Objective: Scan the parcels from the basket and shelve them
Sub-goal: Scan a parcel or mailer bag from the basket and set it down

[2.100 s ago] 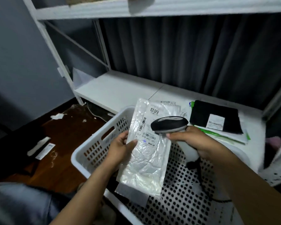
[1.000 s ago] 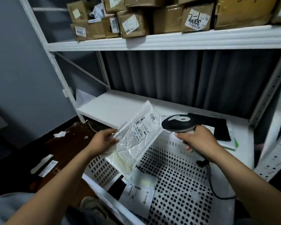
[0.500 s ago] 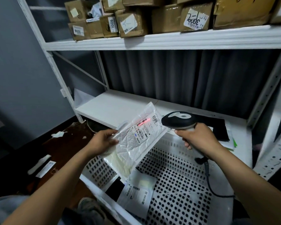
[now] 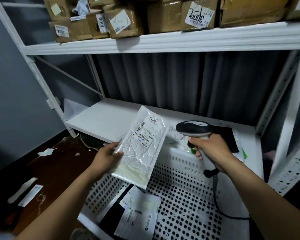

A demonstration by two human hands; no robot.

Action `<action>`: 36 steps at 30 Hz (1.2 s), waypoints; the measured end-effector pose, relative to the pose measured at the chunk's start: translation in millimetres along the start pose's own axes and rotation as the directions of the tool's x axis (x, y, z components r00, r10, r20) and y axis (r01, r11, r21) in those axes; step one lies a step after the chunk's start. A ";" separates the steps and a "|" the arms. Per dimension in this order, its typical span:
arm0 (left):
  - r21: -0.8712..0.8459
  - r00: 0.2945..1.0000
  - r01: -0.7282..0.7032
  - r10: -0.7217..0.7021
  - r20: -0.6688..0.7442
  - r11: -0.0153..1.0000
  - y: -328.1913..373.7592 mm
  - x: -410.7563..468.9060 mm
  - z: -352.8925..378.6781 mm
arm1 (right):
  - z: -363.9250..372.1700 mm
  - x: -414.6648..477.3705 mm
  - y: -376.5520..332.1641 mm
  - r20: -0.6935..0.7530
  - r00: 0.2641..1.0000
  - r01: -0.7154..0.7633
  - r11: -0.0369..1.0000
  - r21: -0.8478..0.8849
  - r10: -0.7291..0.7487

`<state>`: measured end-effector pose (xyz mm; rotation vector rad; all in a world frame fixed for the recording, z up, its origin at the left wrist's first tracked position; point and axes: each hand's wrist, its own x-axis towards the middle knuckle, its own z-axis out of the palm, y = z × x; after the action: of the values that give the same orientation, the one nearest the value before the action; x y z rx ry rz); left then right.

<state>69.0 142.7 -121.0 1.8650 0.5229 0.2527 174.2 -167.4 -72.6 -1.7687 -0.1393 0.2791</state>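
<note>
Shelf boxes (image 4: 98,25) "1006" | left hand (image 4: 106,158): parcel (image 4: 142,149) "6813" | right hand (image 4: 213,149): scanner (image 4: 194,129)

left hand (image 4: 107,157) holding parcel (image 4: 142,148), right hand (image 4: 213,149) gripping scanner (image 4: 194,128)

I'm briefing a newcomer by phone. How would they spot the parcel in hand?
Find the white perforated plastic basket. Above it the left hand holds a flat white bubble-wrap mailer. Unlike the flat parcels lying in the basket, it's raised and labelled 6813.
</note>
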 end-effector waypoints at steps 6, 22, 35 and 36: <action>-0.064 0.986 0.068 -0.077 -0.151 0.996 1.9 65.8 50.9 | -2.7 47.2 14.5 -0.099 0.991 -0.073 0.988 0.138 0.087; 0.204 0.989 0.138 -0.123 -0.081 0.969 -54.0 291.0 191.4 | 23.2 205.0 97.6 -0.034 0.980 -0.194 0.980 0.043 0.195; 0.509 0.999 -0.031 0.033 0.005 0.860 -57.5 308.5 180.5 | 27.2 205.1 88.4 0.011 0.987 -0.157 0.986 -0.064 0.158; 0.485 0.997 -0.061 0.071 -0.004 0.873 -55.5 293.1 170.8 | 32.8 199.7 85.1 0.033 0.988 -0.150 0.985 -0.091 0.153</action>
<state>385.0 152.9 -255.8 2.3763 0.5745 0.1973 353.0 -105.9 -184.2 -1.8654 -0.0465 0.4244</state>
